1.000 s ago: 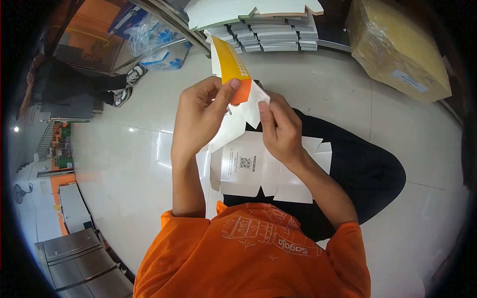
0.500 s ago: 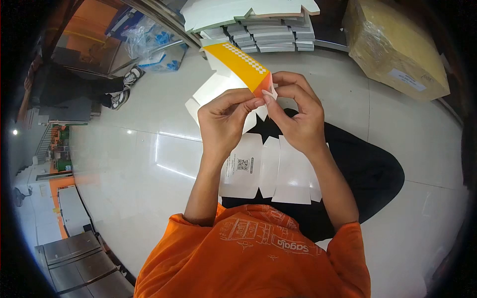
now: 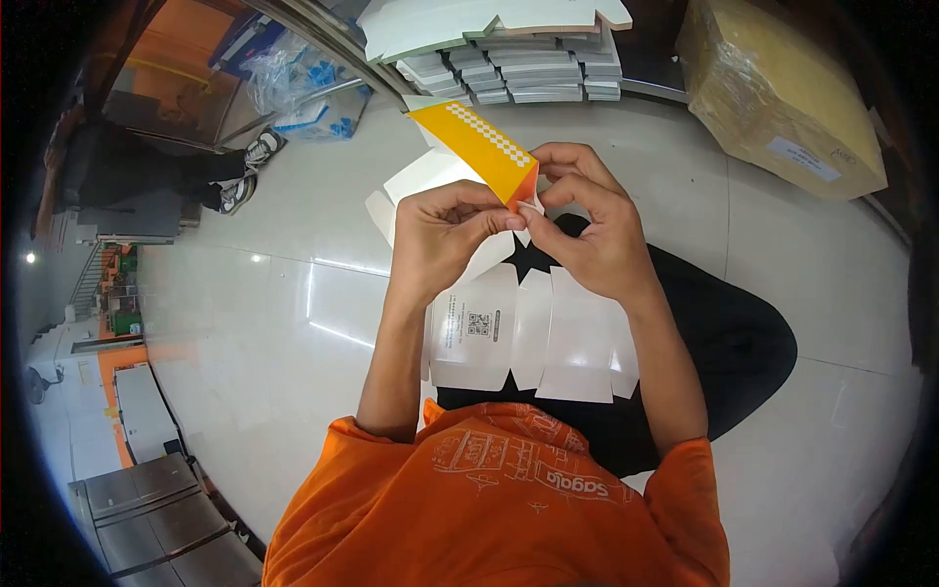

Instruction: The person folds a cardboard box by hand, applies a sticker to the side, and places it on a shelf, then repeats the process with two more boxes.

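Observation:
Both hands meet at one end of a partly folded carton (image 3: 479, 149), yellow with a white checker pattern and an orange end. My left hand (image 3: 440, 235) pinches the carton's near edge between thumb and fingers. On the other side, my right hand (image 3: 594, 223) has its thumb and curled fingers closed on the white and orange end flaps. White unfolded panels (image 3: 421, 178) spread out behind my left hand. Below the hands, a flat white carton sheet (image 3: 577, 328) with a QR code lies across my black-clad lap.
Stacked flat white cartons (image 3: 528, 68) stand at the top. A wrapped brown box (image 3: 773, 98) sits upper right. Clear plastic bags (image 3: 308, 93) lie upper left, near a person's legs and shoes (image 3: 238, 191). Metal seats (image 3: 161, 509) are lower left.
Both hands and the yellow carton have shifted slightly down toward my body. The yellow panel is tilted more steeply.

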### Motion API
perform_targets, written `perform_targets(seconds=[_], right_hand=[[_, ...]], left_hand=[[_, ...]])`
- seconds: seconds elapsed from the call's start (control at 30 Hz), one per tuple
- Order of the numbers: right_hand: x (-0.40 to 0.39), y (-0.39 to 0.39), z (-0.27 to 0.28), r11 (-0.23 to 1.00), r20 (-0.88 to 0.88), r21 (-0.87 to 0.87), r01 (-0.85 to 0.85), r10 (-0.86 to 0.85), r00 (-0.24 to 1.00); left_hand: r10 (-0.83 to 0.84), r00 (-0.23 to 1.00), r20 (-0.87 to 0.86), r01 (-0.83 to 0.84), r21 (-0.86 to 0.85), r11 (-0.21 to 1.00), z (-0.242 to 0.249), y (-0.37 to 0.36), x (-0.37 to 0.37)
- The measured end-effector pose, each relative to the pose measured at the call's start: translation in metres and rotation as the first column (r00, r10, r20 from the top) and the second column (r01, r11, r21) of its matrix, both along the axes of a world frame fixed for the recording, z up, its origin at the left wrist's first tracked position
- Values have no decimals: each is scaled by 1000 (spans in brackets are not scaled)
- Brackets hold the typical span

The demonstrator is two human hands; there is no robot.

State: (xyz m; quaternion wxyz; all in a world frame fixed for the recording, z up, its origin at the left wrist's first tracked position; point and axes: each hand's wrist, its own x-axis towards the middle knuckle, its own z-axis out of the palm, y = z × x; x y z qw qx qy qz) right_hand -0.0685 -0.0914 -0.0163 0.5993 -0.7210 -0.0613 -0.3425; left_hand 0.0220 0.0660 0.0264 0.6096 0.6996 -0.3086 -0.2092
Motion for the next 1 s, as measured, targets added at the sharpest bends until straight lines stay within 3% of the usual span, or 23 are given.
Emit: perform_targets(seconds=[0.03,0.17,0.23,0.27,0.37,0.43,0.47,0.53,0.73,1.0], right_hand=[[0,0,1,1000,-5,-18,19,-19,1000],[-4,1,5,1000,-85,14,-7,8,996],[-4,3,5,992,-133,123,-9,26,991],[-4,4,4,992,-130,123,-10,26,991],[-3,8,3,968,-137,247,33,1,991],[-4,10,7,853,-115,521,-26,101,988],[-4,8,5,853,-116,521,-26,101,988],[-4,4,1,961,-122,277,-1,36,992],[-10,0,11,988,-190,151,-6,35,981],[-10,10,12,997,-239,68,34,-17,971]], left_hand=[[-27,997,72,25,31,999,1,0,0],[-63,993,98,58,55,997,4,6,9],[-43,997,-61,43,4,999,8,4,10],[-42,997,-58,42,4,999,8,3,10],[-23,1000,2,23,-7,1000,4,-2,10],[-11,1000,-2,11,-40,999,1,-3,12],[-11,1000,-3,10,-41,999,0,-3,11],[1,999,48,-1,-19,1000,-1,-2,11],[-21,976,215,1,92,996,4,2,2],[-28,984,175,18,56,998,-10,8,-2]])
